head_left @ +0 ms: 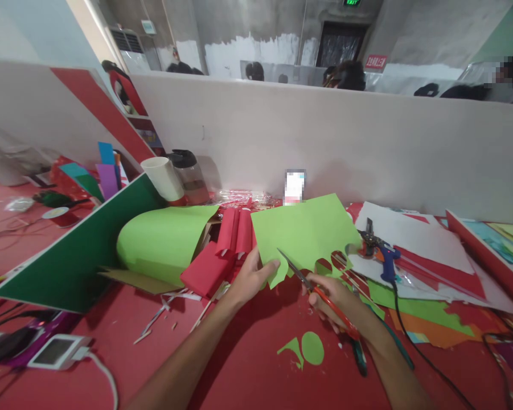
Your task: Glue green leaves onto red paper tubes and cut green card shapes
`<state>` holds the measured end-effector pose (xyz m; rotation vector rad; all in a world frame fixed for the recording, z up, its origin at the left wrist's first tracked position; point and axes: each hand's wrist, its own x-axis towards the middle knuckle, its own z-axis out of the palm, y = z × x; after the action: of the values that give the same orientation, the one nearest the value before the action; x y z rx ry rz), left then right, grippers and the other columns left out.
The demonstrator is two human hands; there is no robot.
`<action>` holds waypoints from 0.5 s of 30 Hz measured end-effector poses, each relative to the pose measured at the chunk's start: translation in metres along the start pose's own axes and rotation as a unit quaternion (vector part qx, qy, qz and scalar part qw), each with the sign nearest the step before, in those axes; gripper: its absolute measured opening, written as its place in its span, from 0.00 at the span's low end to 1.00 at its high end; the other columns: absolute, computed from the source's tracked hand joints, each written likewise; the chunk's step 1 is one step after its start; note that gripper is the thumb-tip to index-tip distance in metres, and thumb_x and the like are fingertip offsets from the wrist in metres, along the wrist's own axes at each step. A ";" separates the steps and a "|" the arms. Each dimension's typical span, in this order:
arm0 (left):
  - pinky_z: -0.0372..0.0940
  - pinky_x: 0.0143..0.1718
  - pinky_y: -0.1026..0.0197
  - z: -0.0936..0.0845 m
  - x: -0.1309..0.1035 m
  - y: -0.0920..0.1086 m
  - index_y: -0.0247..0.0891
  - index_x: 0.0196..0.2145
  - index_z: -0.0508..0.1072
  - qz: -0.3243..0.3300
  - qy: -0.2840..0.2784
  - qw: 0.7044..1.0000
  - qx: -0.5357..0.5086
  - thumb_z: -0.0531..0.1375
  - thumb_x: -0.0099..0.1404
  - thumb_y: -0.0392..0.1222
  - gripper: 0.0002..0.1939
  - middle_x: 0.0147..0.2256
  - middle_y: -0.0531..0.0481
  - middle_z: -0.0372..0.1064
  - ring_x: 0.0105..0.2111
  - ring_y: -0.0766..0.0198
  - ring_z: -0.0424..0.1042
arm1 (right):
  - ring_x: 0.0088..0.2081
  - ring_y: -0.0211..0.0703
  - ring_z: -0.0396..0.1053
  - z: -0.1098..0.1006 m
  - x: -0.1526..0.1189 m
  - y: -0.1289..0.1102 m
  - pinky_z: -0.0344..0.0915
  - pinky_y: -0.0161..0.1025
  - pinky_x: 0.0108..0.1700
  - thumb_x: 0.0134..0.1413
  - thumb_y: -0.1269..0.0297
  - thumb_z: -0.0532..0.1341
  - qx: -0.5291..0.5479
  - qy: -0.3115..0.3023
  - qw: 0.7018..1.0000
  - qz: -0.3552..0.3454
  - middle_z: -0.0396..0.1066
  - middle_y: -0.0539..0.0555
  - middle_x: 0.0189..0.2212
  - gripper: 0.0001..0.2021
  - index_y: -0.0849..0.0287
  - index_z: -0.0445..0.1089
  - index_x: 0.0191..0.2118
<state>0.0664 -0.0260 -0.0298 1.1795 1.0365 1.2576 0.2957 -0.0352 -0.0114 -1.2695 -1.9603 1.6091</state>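
Observation:
A light green sheet (307,228) with rounded cut-outs along its lower edge is held up above the red table. My left hand (255,273) pinches its lower left part, thumb on top. Red-handled scissors (331,304) are in my right hand (331,299), fingers wrapped round the handles. Their blades point up and left and lie over the sheet, close to my left thumb. A cut green circle (313,348) and a curved green scrap (294,351) lie on the table below the hands.
Red wrapped blocks (209,267) and a rolled green sheet (157,242) sit at left, beside a dark green board (81,256). A blue glue gun (386,259) lies right, its cable running forward. A phone (294,187) leans on the white partition (247,136).

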 end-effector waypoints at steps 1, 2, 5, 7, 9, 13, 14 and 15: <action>0.67 0.49 0.53 0.000 0.000 -0.001 0.37 0.54 0.69 0.007 0.009 1.000 0.004 0.65 0.62 0.47 0.25 0.51 0.41 0.73 0.50 0.50 0.72 | 0.12 0.30 0.58 0.000 -0.001 -0.003 0.55 0.25 0.13 0.63 0.43 0.59 0.000 0.002 1.000 0.002 0.61 0.41 0.18 0.19 0.56 0.64 0.42; 0.66 0.50 0.53 0.000 0.001 -0.001 0.37 0.54 0.69 0.012 0.015 1.000 0.005 0.65 0.62 0.47 0.25 0.52 0.41 0.73 0.50 0.50 0.72 | 0.13 0.30 0.58 0.000 -0.002 -0.005 0.55 0.25 0.13 0.63 0.44 0.58 0.001 0.003 1.000 0.004 0.61 0.41 0.18 0.19 0.56 0.64 0.42; 0.66 0.51 0.51 0.000 0.001 -0.002 0.38 0.58 0.68 0.014 0.013 1.000 -0.007 0.66 0.62 0.47 0.28 0.51 0.41 0.74 0.50 0.49 0.72 | 0.13 0.30 0.57 0.000 -0.003 -0.005 0.56 0.26 0.14 0.63 0.45 0.59 0.001 -0.001 1.000 0.006 0.61 0.41 0.18 0.18 0.56 0.64 0.42; 0.66 0.52 0.51 0.000 0.001 -0.002 0.38 0.60 0.66 0.010 -0.003 1.000 -0.023 0.66 0.62 0.47 0.31 0.51 0.41 0.74 0.51 0.49 0.72 | 0.12 0.30 0.58 0.000 -0.001 -0.001 0.56 0.26 0.13 0.62 0.45 0.60 -0.007 -0.003 1.000 0.003 0.61 0.41 0.18 0.18 0.56 0.64 0.43; 0.65 0.53 0.51 0.000 0.001 -0.003 0.38 0.63 0.64 0.011 -0.020 0.999 -0.036 0.66 0.62 0.46 0.34 0.52 0.40 0.73 0.52 0.49 0.71 | 0.12 0.31 0.58 -0.001 0.000 0.004 0.56 0.26 0.13 0.62 0.44 0.60 -0.020 -0.004 1.000 0.000 0.61 0.41 0.18 0.19 0.56 0.64 0.43; 0.64 0.55 0.51 0.000 0.001 -0.004 0.38 0.64 0.62 0.017 -0.039 0.998 -0.046 0.67 0.61 0.46 0.36 0.55 0.40 0.71 0.54 0.48 0.70 | 0.13 0.31 0.60 -0.001 0.000 0.007 0.57 0.26 0.14 0.62 0.45 0.60 -0.032 -0.008 0.999 -0.004 0.62 0.42 0.20 0.18 0.56 0.64 0.43; 0.64 0.55 0.51 0.000 0.001 -0.004 0.39 0.64 0.62 0.017 -0.042 0.998 -0.048 0.67 0.61 0.46 0.36 0.55 0.40 0.71 0.55 0.47 0.69 | 0.13 0.31 0.60 -0.001 0.000 0.006 0.57 0.26 0.14 0.62 0.45 0.61 -0.026 -0.013 1.000 -0.005 0.63 0.43 0.20 0.18 0.55 0.64 0.43; 0.63 0.56 0.52 -0.001 0.001 -0.004 0.39 0.64 0.62 0.016 -0.043 0.998 -0.048 0.68 0.61 0.45 0.36 0.55 0.40 0.71 0.56 0.47 0.68 | 0.13 0.30 0.60 -0.001 -0.001 0.005 0.57 0.27 0.14 0.61 0.46 0.61 -0.019 -0.017 1.000 -0.006 0.63 0.43 0.21 0.17 0.55 0.64 0.43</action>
<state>0.0664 -0.0248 -0.0337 1.1694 0.8869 1.2557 0.2991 -0.0353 -0.0157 -1.2483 -2.0236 1.6058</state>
